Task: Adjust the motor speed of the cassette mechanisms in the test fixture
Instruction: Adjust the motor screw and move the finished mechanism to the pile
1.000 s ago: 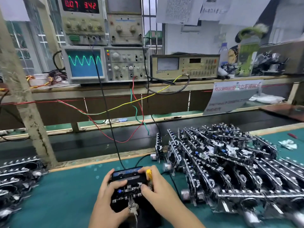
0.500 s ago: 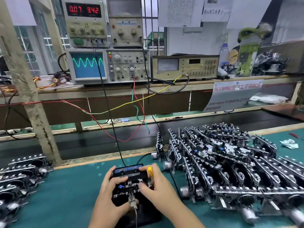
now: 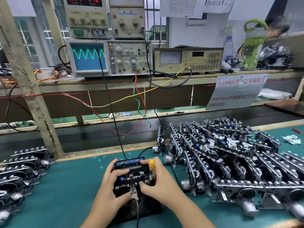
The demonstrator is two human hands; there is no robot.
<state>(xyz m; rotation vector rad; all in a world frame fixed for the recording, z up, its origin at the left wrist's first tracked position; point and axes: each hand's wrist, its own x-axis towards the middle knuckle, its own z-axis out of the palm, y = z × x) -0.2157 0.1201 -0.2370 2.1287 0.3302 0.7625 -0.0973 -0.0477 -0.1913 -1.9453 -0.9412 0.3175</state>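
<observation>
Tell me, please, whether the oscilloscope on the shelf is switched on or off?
On. The oscilloscope has a lit blue screen showing a bright green wave.

green bench mat (image 3: 69, 191), cassette mechanisms (image 3: 230, 162)

Two bare hands are seen, the left hand (image 3: 107, 189) and the right hand (image 3: 158, 181), each followed by a bare forearm running to the bottom edge at about 6 o'clock. No sleeves, gloves, rings or watch are worn on the visible parts. Short, unpainted fingernails are shown.
</observation>
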